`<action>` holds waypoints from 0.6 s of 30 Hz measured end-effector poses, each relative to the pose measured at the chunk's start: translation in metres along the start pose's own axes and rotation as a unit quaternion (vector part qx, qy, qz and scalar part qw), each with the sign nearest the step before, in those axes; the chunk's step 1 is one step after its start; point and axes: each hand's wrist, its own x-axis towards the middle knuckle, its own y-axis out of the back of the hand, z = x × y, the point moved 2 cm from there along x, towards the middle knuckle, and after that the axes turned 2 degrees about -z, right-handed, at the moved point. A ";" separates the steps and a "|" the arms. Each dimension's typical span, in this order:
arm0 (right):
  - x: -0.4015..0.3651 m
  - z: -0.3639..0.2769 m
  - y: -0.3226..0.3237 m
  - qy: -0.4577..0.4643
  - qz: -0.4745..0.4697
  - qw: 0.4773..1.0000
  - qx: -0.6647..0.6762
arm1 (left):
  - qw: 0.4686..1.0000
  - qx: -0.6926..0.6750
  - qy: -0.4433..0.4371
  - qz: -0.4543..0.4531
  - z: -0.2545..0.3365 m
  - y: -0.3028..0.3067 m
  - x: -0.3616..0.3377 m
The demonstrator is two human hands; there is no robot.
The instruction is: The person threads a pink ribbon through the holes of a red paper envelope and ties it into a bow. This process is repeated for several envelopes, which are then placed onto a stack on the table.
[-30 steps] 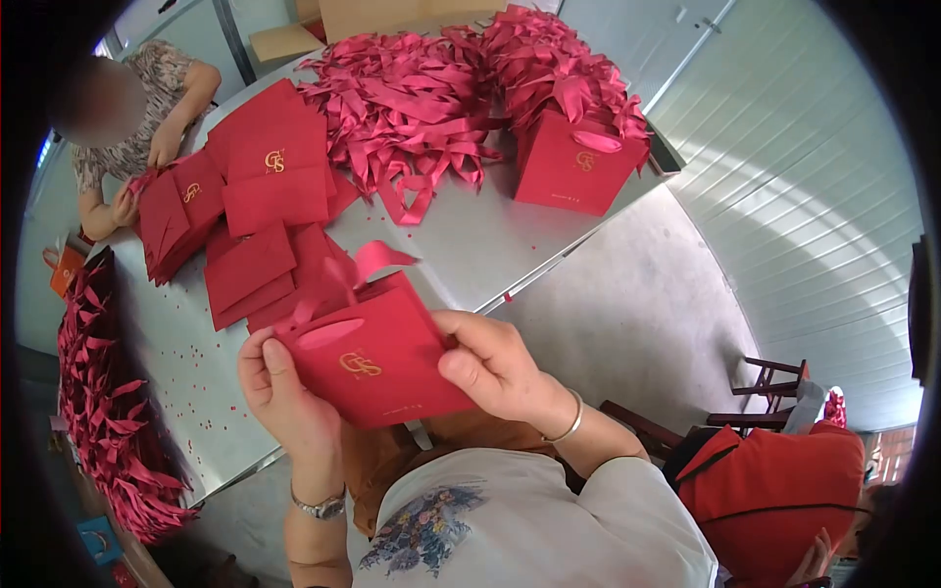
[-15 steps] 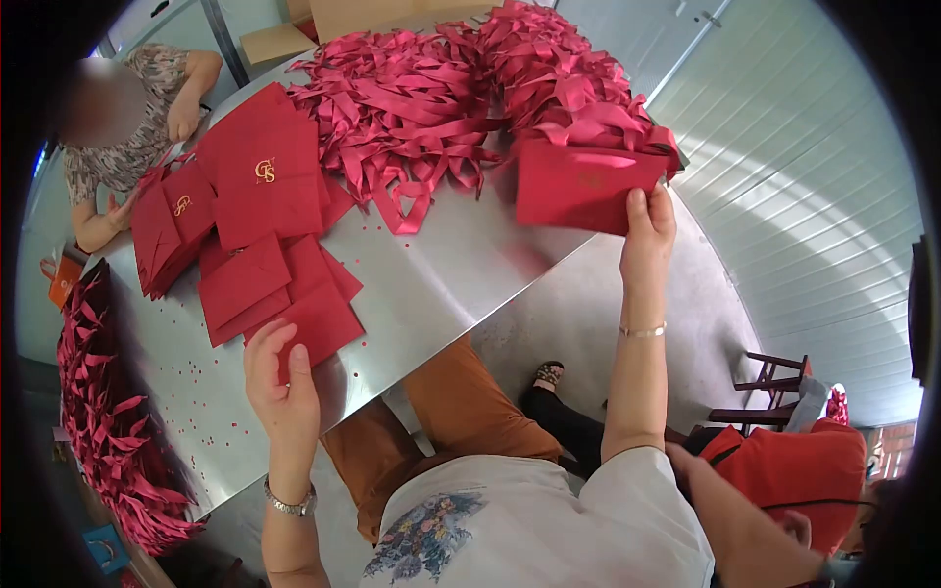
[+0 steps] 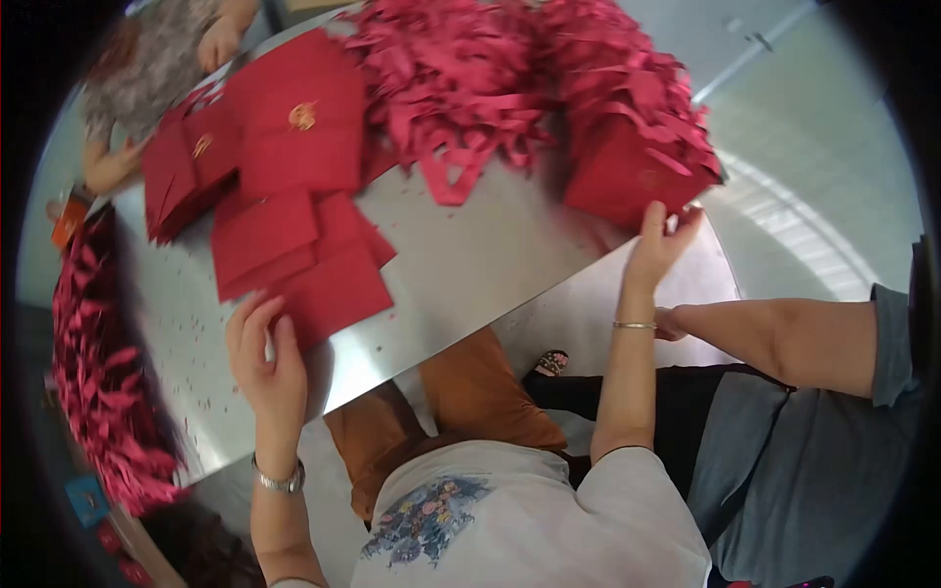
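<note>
My right hand point(image 3: 663, 247) is at the lower right edge of a red paper bag point(image 3: 637, 181), its fingers apart and gripping nothing; whether the fingertips touch the bag is hard to tell. That bag stands at the front of a packed row with pink ribbon handles point(image 3: 627, 69). My left hand point(image 3: 267, 353) is half curled with thumb and fingers apart, empty, beside the near edge of some flat red bags point(image 3: 338, 294). Behind these lie larger red bags point(image 3: 304, 147) with a gold emblem.
The metal table point(image 3: 470, 255) carries red scraps at left. A second heap of ribbon handles point(image 3: 451, 78) is at the back, another row point(image 3: 108, 382) along the left edge. A co-worker's hand point(image 3: 221, 44) is at far left; another person's arm point(image 3: 774, 328) reaches in from the right.
My right hand has let go of the red bag, which now rests against the row. A person in grey has come in at my right. The whole view has shifted slightly.
</note>
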 end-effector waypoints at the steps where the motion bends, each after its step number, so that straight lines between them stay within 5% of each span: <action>1: -0.001 0.000 -0.001 -0.011 0.014 1.000 -0.001 | 1.000 0.014 -0.004 0.000 0.000 0.002 0.000; 5: -0.015 -0.037 -0.004 -0.019 0.034 0.998 -0.042 | 0.999 0.035 0.039 -0.014 -0.006 0.017 -0.005; 12: -0.054 -0.073 0.045 0.252 -0.066 0.939 -0.224 | 0.999 0.008 0.045 -0.011 -0.034 0.005 -0.024; 14: -0.069 -0.047 0.081 0.232 -0.122 0.945 -0.195 | 0.998 -0.029 0.059 0.002 -0.038 0.002 -0.025; 16: -0.081 -0.070 0.100 0.281 -0.215 0.860 -0.366 | 0.997 -0.029 0.071 -0.010 -0.035 0.003 -0.025; 18: -0.096 -0.075 0.110 0.273 -0.257 0.857 -0.354 | 0.999 -0.011 0.052 -0.010 -0.041 0.003 -0.026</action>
